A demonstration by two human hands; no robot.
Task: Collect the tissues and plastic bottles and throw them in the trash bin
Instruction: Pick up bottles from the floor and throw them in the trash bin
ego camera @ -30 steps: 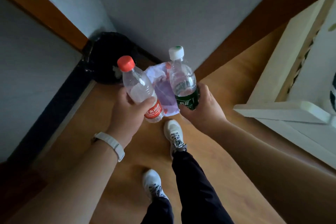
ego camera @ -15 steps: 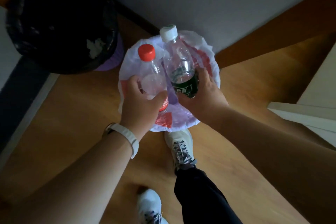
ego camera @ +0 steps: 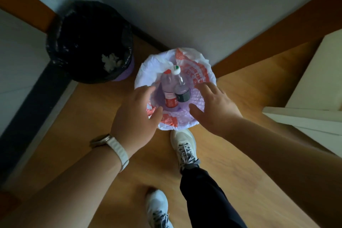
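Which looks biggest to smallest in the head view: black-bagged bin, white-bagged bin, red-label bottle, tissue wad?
1. black-bagged bin and white-bagged bin: about alike, too close to rank.
2. red-label bottle, though it lies deep in its bin, farther from the camera.
3. tissue wad.

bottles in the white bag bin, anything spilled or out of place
Nothing stands out. The red-label bottle and the green-label bottle lie side by side inside the white-lined bin, caps on.
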